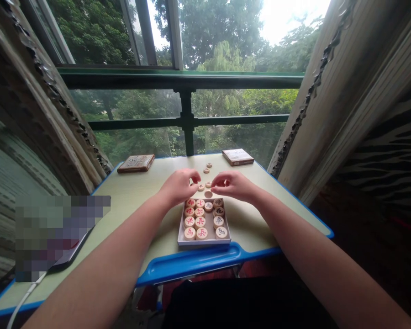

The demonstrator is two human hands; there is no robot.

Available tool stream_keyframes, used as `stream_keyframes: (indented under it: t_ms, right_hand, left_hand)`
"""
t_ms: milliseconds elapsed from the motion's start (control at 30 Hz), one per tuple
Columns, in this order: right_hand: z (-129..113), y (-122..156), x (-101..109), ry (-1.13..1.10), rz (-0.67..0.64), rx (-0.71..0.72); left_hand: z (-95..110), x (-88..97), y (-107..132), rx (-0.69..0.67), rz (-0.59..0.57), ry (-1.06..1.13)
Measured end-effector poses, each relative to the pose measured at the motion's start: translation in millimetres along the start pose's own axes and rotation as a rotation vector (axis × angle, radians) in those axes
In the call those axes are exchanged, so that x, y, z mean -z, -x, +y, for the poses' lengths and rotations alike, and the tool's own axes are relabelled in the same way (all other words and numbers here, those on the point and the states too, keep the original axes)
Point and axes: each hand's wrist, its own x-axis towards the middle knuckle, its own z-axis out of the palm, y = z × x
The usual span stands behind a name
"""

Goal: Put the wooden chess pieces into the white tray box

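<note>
My left hand (182, 185) is curled above the table, with a gap between thumb and index finger. Just beside its fingertips is a round wooden Chinese chess piece (201, 187). My right hand (234, 185) has its thumb and fingertips drawn together at the edge of another Chinese chess piece (208, 184). A blank-faced disc (208, 194) lies nearer me, by the far edge of a shallow white box (204, 243). In the box, red-marked pieces (200, 221) fill two columns on the left, and black-marked pieces (218, 222) line the right side.
Two more pieces (206, 170) lie beyond my hands. Flat boxes stand at the far left (136, 163) and far right (238, 156) of the blue-edged table (260, 219). A blurred-out device with a white cable (29, 292) is at left. Curtains flank the window.
</note>
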Motion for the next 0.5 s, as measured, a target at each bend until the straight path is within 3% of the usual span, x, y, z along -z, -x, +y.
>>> stream_keyframes:
  t_ms: [100,300,500]
  right_hand:
    - [3.0,-1.4,-2.5,0.060,-0.054,-0.023]
    - [22.7,-7.0,-7.9,0.129,0.062,-0.146]
    - [31.9,-11.7,-21.3,0.127,-0.062,-0.025]
  left_hand:
    - [-5.0,-1.9,-1.7,0.048,-0.024,0.000]
    - [-16.1,-9.4,-4.7,0.135,-0.050,-0.004]
    - [-23.9,-15.4,-5.0,0.135,-0.110,0.028]
